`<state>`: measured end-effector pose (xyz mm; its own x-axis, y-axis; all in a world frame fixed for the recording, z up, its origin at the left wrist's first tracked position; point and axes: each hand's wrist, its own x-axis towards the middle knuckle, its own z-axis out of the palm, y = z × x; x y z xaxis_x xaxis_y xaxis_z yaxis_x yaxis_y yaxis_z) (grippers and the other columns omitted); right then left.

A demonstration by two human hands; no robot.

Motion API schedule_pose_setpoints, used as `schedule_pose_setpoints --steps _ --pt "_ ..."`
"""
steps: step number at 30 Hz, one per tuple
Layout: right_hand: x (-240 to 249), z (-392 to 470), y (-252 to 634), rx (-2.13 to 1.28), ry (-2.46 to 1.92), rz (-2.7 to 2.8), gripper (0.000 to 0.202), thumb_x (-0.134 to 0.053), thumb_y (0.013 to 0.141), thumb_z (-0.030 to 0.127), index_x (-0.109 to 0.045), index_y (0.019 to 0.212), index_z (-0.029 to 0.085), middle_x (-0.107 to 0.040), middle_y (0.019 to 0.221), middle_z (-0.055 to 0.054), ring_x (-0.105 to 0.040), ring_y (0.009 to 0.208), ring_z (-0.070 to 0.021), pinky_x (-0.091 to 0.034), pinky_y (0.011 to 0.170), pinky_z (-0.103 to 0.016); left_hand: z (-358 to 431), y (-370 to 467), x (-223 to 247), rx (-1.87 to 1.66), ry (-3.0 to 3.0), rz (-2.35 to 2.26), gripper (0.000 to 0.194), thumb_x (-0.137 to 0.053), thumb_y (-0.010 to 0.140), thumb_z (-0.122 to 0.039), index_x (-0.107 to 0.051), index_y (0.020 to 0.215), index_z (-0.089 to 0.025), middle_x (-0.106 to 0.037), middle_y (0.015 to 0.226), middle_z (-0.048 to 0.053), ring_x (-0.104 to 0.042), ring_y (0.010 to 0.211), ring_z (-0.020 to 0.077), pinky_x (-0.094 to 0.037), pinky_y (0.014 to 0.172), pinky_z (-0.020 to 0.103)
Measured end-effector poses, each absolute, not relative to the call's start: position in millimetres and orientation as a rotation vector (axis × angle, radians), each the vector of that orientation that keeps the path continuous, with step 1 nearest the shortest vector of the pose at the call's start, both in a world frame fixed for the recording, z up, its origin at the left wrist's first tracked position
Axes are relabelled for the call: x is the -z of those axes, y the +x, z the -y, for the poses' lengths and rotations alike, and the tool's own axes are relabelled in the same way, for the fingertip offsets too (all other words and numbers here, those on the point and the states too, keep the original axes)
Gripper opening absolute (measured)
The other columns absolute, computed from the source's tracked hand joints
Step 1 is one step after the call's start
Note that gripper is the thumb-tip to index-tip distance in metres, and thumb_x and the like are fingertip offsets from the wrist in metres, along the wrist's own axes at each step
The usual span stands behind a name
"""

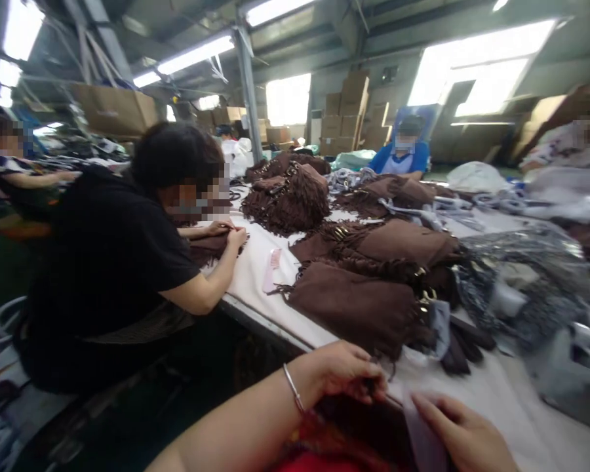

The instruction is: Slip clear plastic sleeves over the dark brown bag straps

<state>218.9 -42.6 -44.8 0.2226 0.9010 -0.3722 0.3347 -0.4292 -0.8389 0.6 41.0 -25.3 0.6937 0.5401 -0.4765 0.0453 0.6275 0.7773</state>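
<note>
My left hand (pixel 351 373), with a bracelet at the wrist, is at the table's near edge. Its fingers are curled together around something dark and small that I cannot make out. To its right, my right hand (pixel 459 429) pinches a pale, thin translucent strip (pixel 420 426) between thumb and fingers. Dark brown material lies low between the hands, partly hidden. Just beyond them rests a brown fringed bag (pixel 349 301), with gold-coloured metal rings (pixel 427 298) at its right end and a pale wrap beside these.
More brown bags (pixel 398 242) and a fringed pile (pixel 290 196) cover the white table (pixel 255 262). Clear plastic (pixel 526 282) lies at the right. A person in black (pixel 113 249) works close at the left, forearms over the table. Other people sit farther back.
</note>
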Motion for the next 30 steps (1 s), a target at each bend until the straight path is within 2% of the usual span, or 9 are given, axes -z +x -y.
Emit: schedule_pose_setpoints --steps 2,5,9,14,18,30 --pt "33.5 46.1 205.1 -1.191 -1.833 1.134 0.039 -0.065 0.067 0.060 -0.076 0.075 0.023 -0.075 0.076 -0.004 -0.067 0.076 -0.0277 -0.051 0.064 -0.031 -45.7 1.1 12.6 -0.353 0.871 -0.817 0.042 -0.083 0.056 -0.044 -0.063 0.074 -0.012 -0.057 0.063 0.000 -0.052 0.055 0.0090 -0.041 0.053 0.023" --pt "29.0 47.0 196.2 -1.212 -1.789 1.116 0.040 -0.066 0.069 0.058 -0.075 0.075 0.019 -0.073 0.072 -0.004 -0.064 0.070 -0.0240 -0.048 0.061 -0.028 -53.1 10.2 2.1 -0.404 0.865 -0.813 0.041 -0.085 0.054 -0.041 -0.057 0.067 -0.014 -0.043 0.054 -0.007 -0.038 0.048 0.0049 -0.029 0.045 0.020" --pt "29.1 50.7 193.9 -1.220 -1.761 1.128 0.040 -0.065 0.071 0.055 -0.075 0.076 0.017 -0.072 0.070 -0.004 -0.062 0.066 -0.0219 -0.046 0.059 -0.028 -52.7 22.9 -0.4 -0.418 0.903 -0.806 0.040 -0.081 0.059 -0.044 -0.055 0.069 -0.015 -0.041 0.055 -0.007 -0.034 0.047 0.0050 -0.017 0.042 0.021" --pt "24.6 50.0 190.3 -1.224 -1.740 1.193 0.037 -0.063 0.076 0.050 -0.075 0.084 0.016 -0.074 0.077 -0.004 -0.064 0.073 -0.0228 -0.046 0.064 -0.028 -47.4 28.5 0.7 -0.443 0.986 -0.920 0.038 -0.074 0.063 -0.048 -0.059 0.069 -0.014 -0.047 0.056 -0.004 -0.037 0.047 0.0063 -0.022 0.043 0.021" --pt "24.1 48.2 189.0 -1.220 -1.740 1.187 0.035 -0.062 0.076 0.050 -0.074 0.079 0.017 -0.074 0.076 -0.004 -0.064 0.071 -0.0223 -0.046 0.063 -0.028 -46.6 26.6 0.3 -0.454 1.039 -0.978 0.038 -0.074 0.063 -0.049 -0.060 0.069 -0.014 -0.053 0.059 -0.002 -0.042 0.050 0.0077 -0.024 0.044 0.022" --pt "28.2 46.3 191.7 -1.171 -1.771 1.234 0.033 -0.061 0.077 0.049 -0.072 0.077 0.018 -0.074 0.079 -0.003 -0.063 0.072 -0.0213 -0.044 0.062 -0.028 -47.5 27.8 -2.2 -0.431 1.014 -1.023 0.041 -0.073 0.062 -0.051 -0.056 0.067 -0.015 -0.058 0.063 -0.001 -0.041 0.047 0.0063 -0.024 0.043 0.022"
